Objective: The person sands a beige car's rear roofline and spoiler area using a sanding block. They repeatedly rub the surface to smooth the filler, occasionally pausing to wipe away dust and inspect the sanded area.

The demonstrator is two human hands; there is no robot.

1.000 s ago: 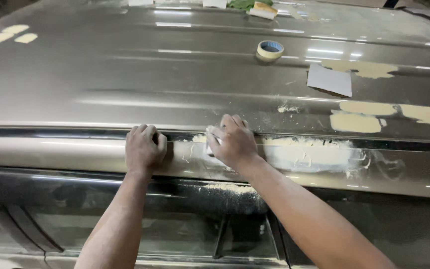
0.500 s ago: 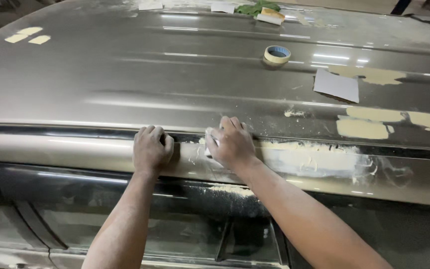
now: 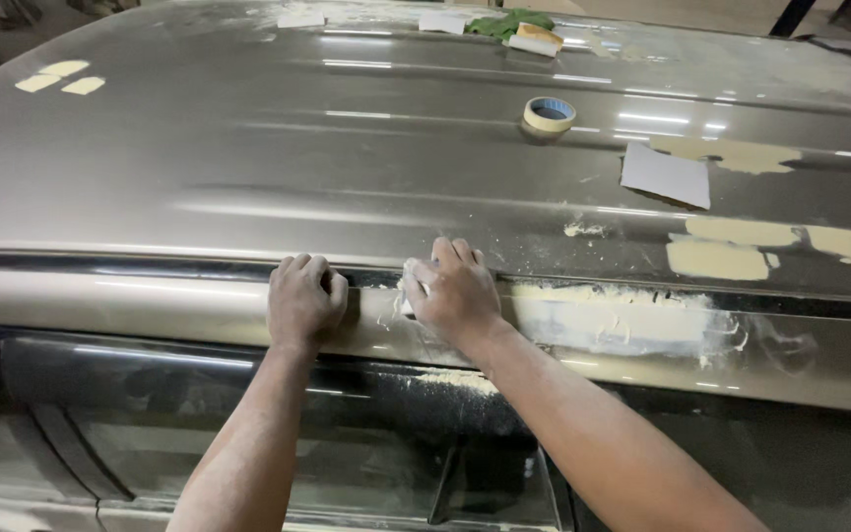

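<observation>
The right hand (image 3: 455,294) is pressing a small whitish pad (image 3: 409,296), probably sandpaper or a folded abrasive sheet, flat against the edge of the car roof (image 3: 248,167). The fingers are curling over it, grasping it from above, so only its left end is peeking out beside the fingertips; the rest is lying hidden under the palm. The pad is looking thin, light and bendable, likely rough on its working face, and best taken by folding the fingers over its top edge as here. Dust may be making it slippery.

The left hand (image 3: 302,300) is lying just to the left, fingers clenched over the dark groove along the roof edge, holding nothing loose and seemingly bracing.

To the right of the right hand a pale filler patch (image 3: 613,320) is spreading along the roof edge, with powder gathering on the window (image 3: 248,433) below. Farther right, more filler patches (image 3: 716,258) are showing on the roof. Beyond them a grey sheet (image 3: 666,175) is lying flat, a tape roll (image 3: 549,115) is sitting farther back, and a green cloth (image 3: 509,24) is resting at the far edge.
</observation>
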